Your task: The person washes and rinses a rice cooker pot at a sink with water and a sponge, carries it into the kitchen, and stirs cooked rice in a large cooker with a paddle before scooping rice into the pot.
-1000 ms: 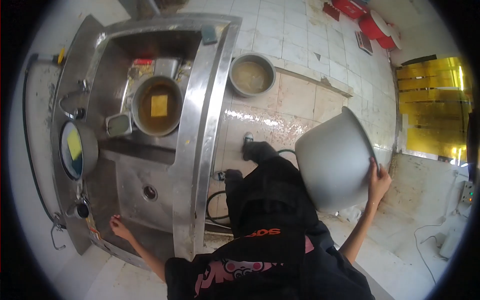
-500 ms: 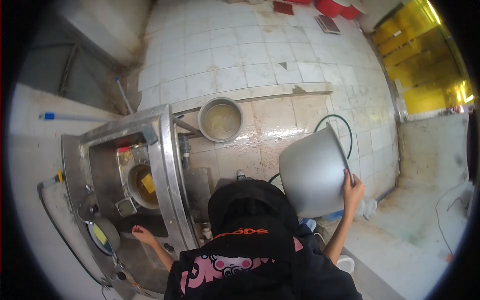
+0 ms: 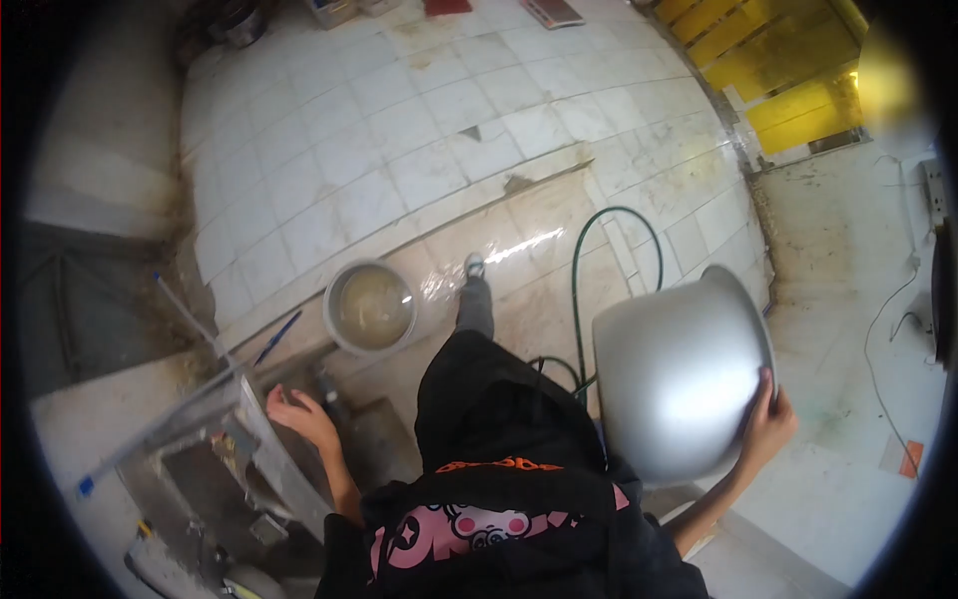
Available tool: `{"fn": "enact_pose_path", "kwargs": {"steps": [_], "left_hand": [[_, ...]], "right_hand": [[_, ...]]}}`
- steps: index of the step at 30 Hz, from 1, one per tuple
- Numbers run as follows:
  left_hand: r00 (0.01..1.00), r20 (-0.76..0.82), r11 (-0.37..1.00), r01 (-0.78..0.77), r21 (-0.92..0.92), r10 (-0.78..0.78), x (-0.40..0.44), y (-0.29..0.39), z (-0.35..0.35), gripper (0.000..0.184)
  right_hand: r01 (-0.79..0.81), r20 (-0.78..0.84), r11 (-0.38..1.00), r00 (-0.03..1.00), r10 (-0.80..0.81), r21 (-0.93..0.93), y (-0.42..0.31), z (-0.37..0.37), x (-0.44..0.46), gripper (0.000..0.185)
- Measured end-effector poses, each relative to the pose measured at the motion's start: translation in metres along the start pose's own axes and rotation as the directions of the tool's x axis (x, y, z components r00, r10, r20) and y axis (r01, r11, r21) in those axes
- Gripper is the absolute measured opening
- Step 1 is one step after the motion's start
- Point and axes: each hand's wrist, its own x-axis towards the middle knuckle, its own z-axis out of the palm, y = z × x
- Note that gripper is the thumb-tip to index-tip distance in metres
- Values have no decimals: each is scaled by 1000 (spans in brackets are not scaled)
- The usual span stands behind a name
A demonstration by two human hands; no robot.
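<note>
Fingers of the right hand [image 3: 767, 423] are gripping the big pot [image 3: 674, 384], apparently lifted, not set down; left hand [image 3: 305, 415] is hanging empty.

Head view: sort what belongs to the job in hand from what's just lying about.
Likely part of the job:
- big silver pot, gripped at its rim
- right hand, holding it

Apparently just lying about:
- smaller pot of cloudy liquid, on the floor, untouched
- green hose, on the floor
- red flat item, top edge
</note>
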Motion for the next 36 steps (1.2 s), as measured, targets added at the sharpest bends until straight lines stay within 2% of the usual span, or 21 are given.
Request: {"fn": "enact_pose_path", "kwargs": {"steps": [1, 6, 8, 9, 11, 13, 14, 15, 16, 18, 19, 20, 22, 24, 25, 26, 28, 29, 31, 32, 36], "left_hand": [[989, 110, 972, -123, 202, 102, -2, -3, 42, 32], [873, 488, 999, -7, -32, 22, 26, -21, 217, 35], [467, 883, 995, 65, -77, 38, 75, -49, 290, 35], [71, 952, 911, 319, 261, -297, 116, -26, 319, 36], [-391, 676, 775, -202, 599, -624, 209, 48, 399, 40], [-337, 684, 751, -437, 494, -647, 270, 135, 490, 39], [-11, 963, 827, -514, 227, -270, 287, 191, 528, 33], [243, 939, 756, -655, -27, 243, 301, 251, 561, 29], [345, 613, 553, -813, -183, 711, 312, 316, 589, 25], [503, 650, 799, -154, -581, 569, 294, 505, 582, 22], [420, 790, 758, 292, -584, 447, 279, 561, 578, 23], [398, 797, 771, 273, -575, 454, 255, 602, 596, 23], [-74, 673, 640, -248, -727, 736, 227, 645, 621, 24], [-25, 727, 718, -139, -682, 686, 187, 614, 654, 27], [-61, 923, 925, -1, -380, 379, 161, 631, 620, 34], [-196, 838, 854, 0, -520, 510, 137, 581, 647, 44], [-540, 814, 971, 30, -237, 215, 108, 629, 555, 49], [-613, 738, 913, -63, -402, 283, 96, 639, 539, 48], [-549, 835, 999, 52, 1, 28, 78, 668, 512, 50], [-514, 764, 907, 358, -221, 389, 69, 644, 528, 50], [-588, 745, 935, 329, -135, 315, 46, 697, 600, 52]], "right_hand": [[-1, 33, 999, 999, 2, -35, 7, 15, 21, 35], [-82, 100, 997, 992, 80, 9, 12, 99, 132, 49], [-143, 34, 989, 989, 142, 37, 28, 120, 159, 50], [-192, 6, 980, 981, 192, 57, 27, 121, 169, 46], [-321, 11, 945, 947, 321, 68, 25, 111, 185, 44], [-434, 4, 897, 900, 435, 85, 33, 112, 198, 41], [-429, -66, 898, 897, 436, 102, 40, 117, 204, 39], [-422, -136, 899, 890, 436, 117, 47, 120, 211, 38], [-450, -146, 885, 874, 463, 117, 52, 122, 219, 38], [-427, -225, 881, 856, 466, 203, 56, 142, 256, 36], [-447, -218, 885, 858, 466, 132, 68, 160, 270, 36], [-468, -195, 882, 861, 469, 56, 97, 188, 299, 37], [-552, -48, 833, 834, 550, -44, 141, 235, 334, 44], [-557, 12, 824, 828, 561, -103, 180, 299, 363, 51], [-479, -2, 869, 876, 482, -123, 189, 330, 376, 55], [-538, 64, 840, 838, 543, -73, 194, 357, 389, 56], [-560, 171, 825, 807, 565, -79, 204, 403, 412, 54], [-581, 200, 810, 787, 584, -80, 208, 419, 417, 53], [-594, 211, 801, 775, 595, -78, 222, 455, 440, 52], [-637, 278, 766, 722, 633, -88, 231, 471, 443, 50], [-699, 388, 702, 614, 687, -138, 284, 561, 429, 49]]}}
